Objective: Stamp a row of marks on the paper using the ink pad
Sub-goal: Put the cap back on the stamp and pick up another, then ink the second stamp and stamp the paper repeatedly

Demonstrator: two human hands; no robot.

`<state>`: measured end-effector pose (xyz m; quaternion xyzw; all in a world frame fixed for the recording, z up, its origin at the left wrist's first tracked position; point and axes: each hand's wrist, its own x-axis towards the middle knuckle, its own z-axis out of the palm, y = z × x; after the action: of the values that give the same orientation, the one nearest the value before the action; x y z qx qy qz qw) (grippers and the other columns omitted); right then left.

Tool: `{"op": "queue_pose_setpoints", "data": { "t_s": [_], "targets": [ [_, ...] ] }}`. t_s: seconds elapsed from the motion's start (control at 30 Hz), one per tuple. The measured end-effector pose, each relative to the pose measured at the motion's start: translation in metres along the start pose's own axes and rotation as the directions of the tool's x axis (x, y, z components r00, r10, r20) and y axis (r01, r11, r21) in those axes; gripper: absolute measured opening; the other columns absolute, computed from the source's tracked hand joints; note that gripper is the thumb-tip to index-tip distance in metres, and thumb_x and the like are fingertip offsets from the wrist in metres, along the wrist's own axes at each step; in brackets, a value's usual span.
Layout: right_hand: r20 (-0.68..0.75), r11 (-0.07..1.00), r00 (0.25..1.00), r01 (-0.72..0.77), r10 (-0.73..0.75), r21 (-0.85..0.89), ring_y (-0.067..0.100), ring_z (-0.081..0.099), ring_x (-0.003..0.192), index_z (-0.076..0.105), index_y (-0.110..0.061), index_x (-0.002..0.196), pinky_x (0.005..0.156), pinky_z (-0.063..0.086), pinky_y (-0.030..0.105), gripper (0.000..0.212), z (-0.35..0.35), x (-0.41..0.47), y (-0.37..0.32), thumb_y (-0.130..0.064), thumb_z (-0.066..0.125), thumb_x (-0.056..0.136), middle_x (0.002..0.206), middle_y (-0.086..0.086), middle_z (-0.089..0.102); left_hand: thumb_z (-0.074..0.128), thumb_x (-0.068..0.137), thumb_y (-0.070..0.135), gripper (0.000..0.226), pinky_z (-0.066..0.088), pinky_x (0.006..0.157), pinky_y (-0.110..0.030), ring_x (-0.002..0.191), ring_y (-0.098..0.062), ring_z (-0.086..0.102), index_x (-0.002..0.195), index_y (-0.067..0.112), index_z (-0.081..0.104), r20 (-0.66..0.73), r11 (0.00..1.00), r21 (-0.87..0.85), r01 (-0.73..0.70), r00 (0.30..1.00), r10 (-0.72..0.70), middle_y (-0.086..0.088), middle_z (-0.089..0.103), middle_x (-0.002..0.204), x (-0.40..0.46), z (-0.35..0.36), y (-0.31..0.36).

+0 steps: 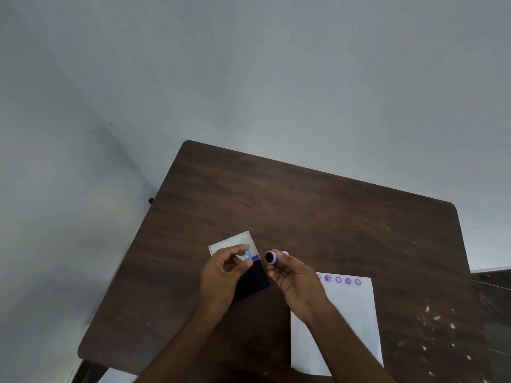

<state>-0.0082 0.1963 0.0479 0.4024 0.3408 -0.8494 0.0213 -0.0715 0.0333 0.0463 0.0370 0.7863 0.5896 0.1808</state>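
Observation:
My right hand [294, 280] holds a small round stamp [271, 257] with its dark inked face turned towards the left. My left hand [224, 272] pinches a small light-blue cap [249, 255] just left of the stamp, a short gap between them. Under my left hand lies the open ink pad [255, 280], dark and square, with its clear lid [235, 241] folded back. A white sheet of paper [351, 313] lies on the right, with a row of several purple round marks [338, 280] along its top edge, partly hidden by my right hand.
Everything sits on a dark brown wooden table [304, 205] pushed against a grey wall. Pale chipped spots [437, 327] mark the table's right side. A dark ledge [492, 283] shows at the far right.

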Motion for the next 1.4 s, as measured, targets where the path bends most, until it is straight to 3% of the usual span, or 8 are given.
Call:
{"op": "queue_pose_setpoints", "data": {
  "t_s": [0.23,0.53,0.67,0.8,1.07,1.13,1.27,1.4],
  "targets": [
    [0.002,0.997,0.997,-0.072,0.072,0.033,0.026,0.072,0.089,0.076,-0.004,0.096,0.075,0.059,0.033,0.021,0.004,0.004,0.009,-0.014,0.073,0.078,0.101,0.019,0.074,0.075,0.079,0.016,0.028,0.057,0.069,-0.018,0.084,-0.006,0.07,0.099,0.034,0.068,-0.041,0.986,-0.061,0.155,0.987,-0.157,0.011,0.074,0.091,-0.005,-0.021,-0.027],
    [0.001,0.991,0.994,-0.112,0.113,0.079,0.026,0.073,0.084,0.076,-0.001,0.094,0.071,0.059,0.033,0.031,0.003,0.008,0.022,-0.014,0.08,0.066,0.096,0.019,0.075,0.073,0.081,0.014,0.027,0.054,0.087,-0.028,0.093,-0.009,0.068,0.107,0.021,0.07,-0.176,0.965,0.089,0.246,0.958,-0.228,0.007,0.072,0.1,-0.023,-0.048,-0.072],
    [-0.019,0.983,0.989,-0.142,0.146,0.117,0.027,0.073,0.086,0.076,-0.002,0.094,0.071,0.059,0.035,0.031,0.003,0.008,0.027,-0.012,0.083,0.065,0.099,0.02,0.075,0.071,0.083,0.016,0.022,0.044,0.087,-0.027,0.094,-0.015,0.058,0.104,0.014,0.073,-0.172,0.917,0.384,0.111,0.984,-0.048,0.0,0.069,0.102,-0.027,-0.047,-0.082],
    [-0.03,0.977,0.985,-0.167,0.172,0.131,0.028,0.072,0.088,0.075,-0.001,0.096,0.072,0.059,0.035,0.028,0.003,0.006,0.031,-0.011,0.08,0.07,0.102,0.021,0.074,0.073,0.081,0.017,0.02,0.037,0.084,-0.023,0.091,-0.012,0.051,0.101,0.014,0.073,-0.19,0.887,0.453,0.086,0.982,0.002,-0.002,0.068,0.099,-0.028,-0.045,-0.088],
    [0.03,0.955,0.968,-0.251,0.249,0.159,0.028,0.072,0.089,0.072,0.001,0.104,0.071,0.059,0.035,0.032,0.012,-0.005,0.036,-0.005,0.075,0.073,0.108,0.023,0.072,0.079,0.075,0.021,0.032,0.051,0.086,-0.032,0.09,-0.011,0.059,0.106,0.016,0.071,-0.217,0.917,0.371,0.146,0.974,-0.067,0.002,0.067,0.101,-0.027,-0.046,-0.069],
    [0.067,0.95,0.963,-0.268,0.26,0.158,0.028,0.071,0.089,0.07,0.003,0.107,0.071,0.059,0.035,0.034,0.016,-0.009,0.038,-0.004,0.075,0.073,0.108,0.023,0.071,0.079,0.075,0.023,0.027,0.054,0.082,-0.032,0.085,-0.005,0.062,0.101,0.02,0.073,-0.208,0.955,0.285,0.081,0.978,-0.02,0.007,0.069,0.096,-0.03,-0.045,-0.052],
    [0.163,0.949,0.954,-0.276,0.252,0.149,0.029,0.07,0.089,0.069,0.006,0.108,0.07,0.059,0.035,0.03,0.026,-0.018,0.042,-0.004,0.069,0.08,0.108,0.024,0.069,0.081,0.068,0.03,0.04,0.051,0.082,-0.014,0.094,-0.003,0.064,0.106,0.025,0.071,-0.052,0.973,0.186,-0.138,0.987,0.15,0.014,0.068,0.101,-0.04,-0.041,-0.017],
    [0.268,0.934,0.932,-0.301,0.245,0.192,0.029,0.061,0.094,0.067,0.009,0.108,0.07,0.058,0.031,0.029,0.039,-0.028,0.045,-0.005,0.061,0.083,0.112,0.026,0.067,0.087,0.063,0.028,0.049,0.049,0.083,-0.009,0.098,-0.002,0.064,0.108,0.02,0.07,-0.083,0.963,0.136,-0.234,0.966,0.246,0.014,0.068,0.105,-0.048,-0.037,0.003]
  ]
}}
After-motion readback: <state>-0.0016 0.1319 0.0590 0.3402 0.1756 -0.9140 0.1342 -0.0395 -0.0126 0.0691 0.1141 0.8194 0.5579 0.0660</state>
